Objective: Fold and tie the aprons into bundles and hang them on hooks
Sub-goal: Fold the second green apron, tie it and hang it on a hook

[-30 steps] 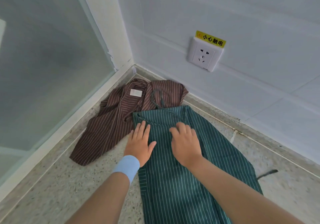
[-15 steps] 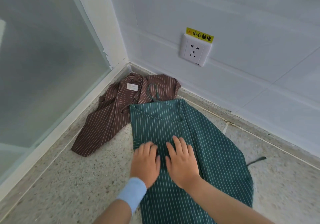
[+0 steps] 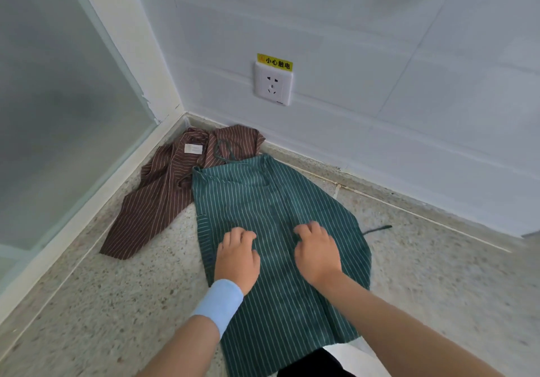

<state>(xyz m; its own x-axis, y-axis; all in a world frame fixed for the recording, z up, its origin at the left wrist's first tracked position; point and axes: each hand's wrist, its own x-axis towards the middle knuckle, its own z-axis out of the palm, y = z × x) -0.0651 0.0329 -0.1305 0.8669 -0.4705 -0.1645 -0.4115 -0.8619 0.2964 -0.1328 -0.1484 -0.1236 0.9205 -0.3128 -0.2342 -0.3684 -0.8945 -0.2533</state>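
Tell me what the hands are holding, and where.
Left hand and right hand rest curled on the green apron, mid-cloth; a grip cannot be told.

Speckled grey-beige stone floor [image 3: 102,303], with a thin pale seam line running along it on the right. Two aprons lie directly on it. The green apron [image 3: 263,201] (white pinstripes) is spread mostly flat, bib end toward the corner. One dark tie strap [image 3: 378,228] pokes out from its right edge onto bare floor. The brown apron [image 3: 157,201] (also pinstriped) lies rumpled just to its left, reaching into the corner, white label [image 3: 193,148] facing up. The two touch at the bib end. The green neck loop [image 3: 222,151] lies over the brown cloth.
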